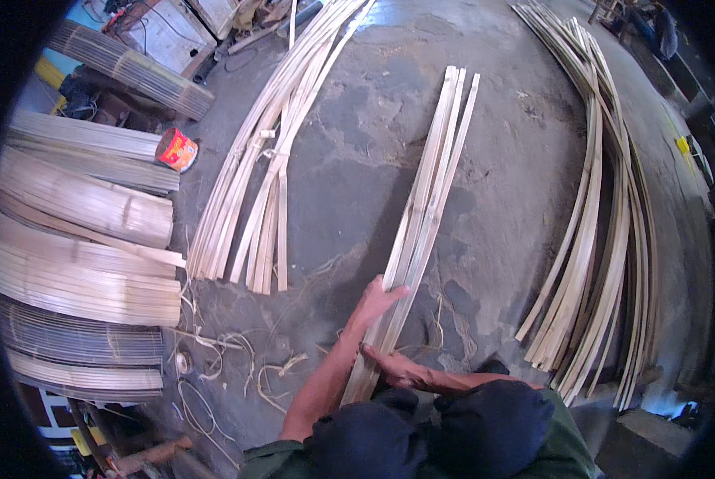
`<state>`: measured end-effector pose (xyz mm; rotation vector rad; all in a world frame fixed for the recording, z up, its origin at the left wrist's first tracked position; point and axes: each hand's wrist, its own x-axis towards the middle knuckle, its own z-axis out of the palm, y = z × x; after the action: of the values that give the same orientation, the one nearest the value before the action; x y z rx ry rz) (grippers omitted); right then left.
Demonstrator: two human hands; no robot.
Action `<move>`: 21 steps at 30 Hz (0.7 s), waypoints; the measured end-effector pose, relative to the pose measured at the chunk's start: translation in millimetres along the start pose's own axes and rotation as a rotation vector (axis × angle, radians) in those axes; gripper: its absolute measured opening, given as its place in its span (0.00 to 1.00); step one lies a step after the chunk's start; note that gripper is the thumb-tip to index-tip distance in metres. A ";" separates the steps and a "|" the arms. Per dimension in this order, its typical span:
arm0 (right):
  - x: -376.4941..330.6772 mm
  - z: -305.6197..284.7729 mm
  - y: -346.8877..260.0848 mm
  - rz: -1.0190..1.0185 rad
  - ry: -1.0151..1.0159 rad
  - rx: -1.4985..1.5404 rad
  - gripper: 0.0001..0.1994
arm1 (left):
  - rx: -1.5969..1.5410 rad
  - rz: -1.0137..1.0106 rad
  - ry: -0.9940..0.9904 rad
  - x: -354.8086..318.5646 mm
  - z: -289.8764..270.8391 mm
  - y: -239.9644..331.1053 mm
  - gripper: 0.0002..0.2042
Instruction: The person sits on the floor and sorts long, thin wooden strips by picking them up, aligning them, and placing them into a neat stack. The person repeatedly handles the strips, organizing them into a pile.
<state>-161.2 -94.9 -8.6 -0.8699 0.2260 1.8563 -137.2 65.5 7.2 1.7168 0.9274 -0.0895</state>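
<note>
On the concrete floor (501, 199), head view: a bundle of long pale bamboo strips (431, 188) lies lengthwise, running from the person's knees away toward the top of the frame. Left hand (376, 302), fingers extended and only slightly curled, rests flat against the left edge of the bundle near its lower end; it presses rather than grips. Right hand (397, 369) lies across the near end of the same bundle, palm down, fingers spread open over the strips, closing on nothing. Dark-clad knees (445, 435) fill the lower centre. Left of the bundle, well apart, a second sheaf of strips (265, 176) fans out, tied loosely near its middle. At far right, a third, curved sheaf (605, 231) arcs along the floor. Stacked bamboo mats and slats (82, 263) occupy the left margin, with a small red and yellow tin (177, 149) just beside their upper end. Loose shavings and cord (221, 359) lie scattered near the left forearm
</note>
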 end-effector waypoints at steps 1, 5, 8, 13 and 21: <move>-2.0 -1.5 2.6 0.041 0.031 -0.032 0.25 | -0.211 -0.068 -0.153 -2.5 -0.6 -10.7 0.31; -2.0 -7.4 17.5 -0.013 -0.025 0.006 0.25 | -0.835 -0.292 -0.559 -9.1 -3.7 -8.7 0.21; -10.1 -1.4 14.4 -0.022 -0.106 -0.098 0.23 | -0.803 -0.296 -0.583 -25.9 -8.2 -17.9 0.18; -57.3 -22.0 -70.1 -0.288 -0.437 -0.928 0.20 | -0.554 -0.339 -0.603 -59.8 -26.9 -24.1 0.16; -13.4 -73.7 -273.8 -0.610 0.247 -0.252 0.35 | -0.536 -0.434 -0.538 -144.8 -38.9 -52.6 0.17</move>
<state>111.6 -18.3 9.1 -1.1888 -0.1199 1.2210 -284.1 24.9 52.1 0.9081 0.8043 -0.5160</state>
